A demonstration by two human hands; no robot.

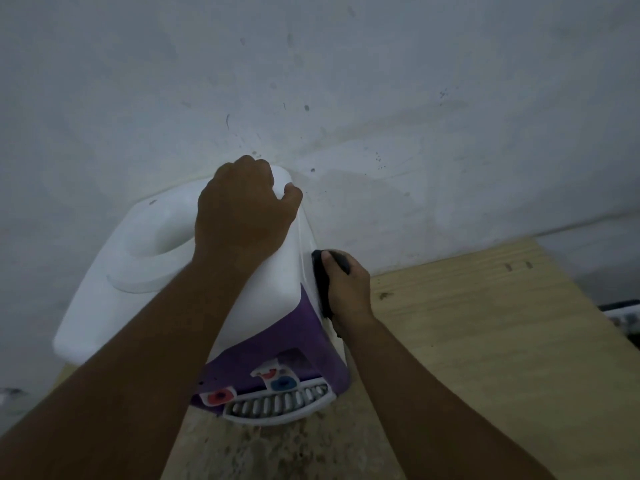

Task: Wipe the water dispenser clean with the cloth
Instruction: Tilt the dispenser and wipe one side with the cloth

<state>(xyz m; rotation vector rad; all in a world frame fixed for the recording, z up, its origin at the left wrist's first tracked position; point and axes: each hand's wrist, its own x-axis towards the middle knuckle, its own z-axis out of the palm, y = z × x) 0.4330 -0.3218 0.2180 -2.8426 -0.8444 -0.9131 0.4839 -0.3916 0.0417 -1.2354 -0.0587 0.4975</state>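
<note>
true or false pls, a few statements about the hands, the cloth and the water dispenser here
1. The right hand holds a dark cloth against the side of the water dispenser. True.
2. The left hand hangs free of the water dispenser. False: it grips the top rear corner.
3. The front panel is green. False: it is purple.
4. The water dispenser stands on a wooden table. True.

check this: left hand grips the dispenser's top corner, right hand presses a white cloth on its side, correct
Not white: the head view shows a black cloth. The left hand does grip the water dispenser's top corner, and the right hand presses that cloth on its side.
</note>
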